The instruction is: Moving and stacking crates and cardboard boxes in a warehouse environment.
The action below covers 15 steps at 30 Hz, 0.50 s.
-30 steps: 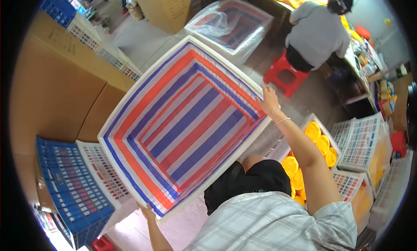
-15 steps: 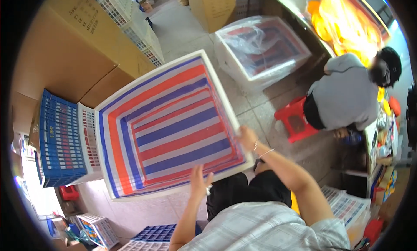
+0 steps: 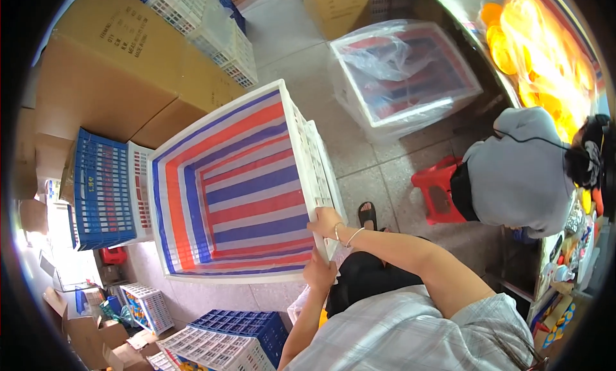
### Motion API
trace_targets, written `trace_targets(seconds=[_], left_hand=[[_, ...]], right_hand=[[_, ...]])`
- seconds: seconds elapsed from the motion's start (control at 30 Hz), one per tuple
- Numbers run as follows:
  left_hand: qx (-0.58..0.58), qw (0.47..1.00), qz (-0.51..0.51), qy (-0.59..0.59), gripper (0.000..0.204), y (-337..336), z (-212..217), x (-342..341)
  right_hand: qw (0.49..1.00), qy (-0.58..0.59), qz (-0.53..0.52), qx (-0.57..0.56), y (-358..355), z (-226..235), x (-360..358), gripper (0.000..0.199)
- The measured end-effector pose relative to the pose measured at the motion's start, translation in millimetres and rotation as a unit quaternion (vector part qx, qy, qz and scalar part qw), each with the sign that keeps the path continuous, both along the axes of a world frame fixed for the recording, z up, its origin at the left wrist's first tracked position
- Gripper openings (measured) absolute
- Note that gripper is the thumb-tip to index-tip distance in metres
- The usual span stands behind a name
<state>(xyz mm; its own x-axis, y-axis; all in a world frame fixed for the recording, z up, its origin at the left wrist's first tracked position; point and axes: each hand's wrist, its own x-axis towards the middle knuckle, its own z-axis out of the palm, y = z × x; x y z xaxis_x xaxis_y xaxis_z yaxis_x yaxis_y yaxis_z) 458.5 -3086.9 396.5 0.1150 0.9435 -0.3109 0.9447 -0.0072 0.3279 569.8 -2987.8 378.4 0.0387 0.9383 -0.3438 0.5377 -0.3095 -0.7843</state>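
Right hand (image 3: pixel 326 222): closed over the right rim of the white crate (image 3: pixel 301 140), fingers curled on its edge, at about 5 o'clock of the crate.
Left hand (image 3: pixel 319 273): gripping the same rim near the lower right corner, just below the right hand; how far the fingers wrap is hidden.
Crate: tilted up on its side over the floor (image 3: pixel 378 172), lined with a red, white and blue striped bag (image 3: pixel 240 188); it fills the middle of the view.
Handling: likely best with hands spread wider along the rim, so the large crate does not swing.
Surroundings: blue crate (image 3: pixel 102 191) at 9 o'clock, cardboard boxes (image 3: pixel 122 69) at 11, a second lined crate (image 3: pixel 404 72) at 1, a seated person (image 3: pixel 520 172) on a red stool (image 3: pixel 439 191) at 3.
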Motion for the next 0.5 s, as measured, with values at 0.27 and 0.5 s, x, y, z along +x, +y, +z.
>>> trace_targets(seconds=[0.27,0.5], left_hand=[[-0.016,1.0,0.023,-0.012,0.058,21.1,-1.8,25.6],[-0.061,0.996,0.061,-0.006,0.06,-2.6,-10.2,22.6]], right_hand=[[0.991,0.071,0.082,-0.075,30.7,17.3,38.9,0.037],[0.961,-0.011,0.265,-0.079,13.3,-8.4,56.5,0.046]])
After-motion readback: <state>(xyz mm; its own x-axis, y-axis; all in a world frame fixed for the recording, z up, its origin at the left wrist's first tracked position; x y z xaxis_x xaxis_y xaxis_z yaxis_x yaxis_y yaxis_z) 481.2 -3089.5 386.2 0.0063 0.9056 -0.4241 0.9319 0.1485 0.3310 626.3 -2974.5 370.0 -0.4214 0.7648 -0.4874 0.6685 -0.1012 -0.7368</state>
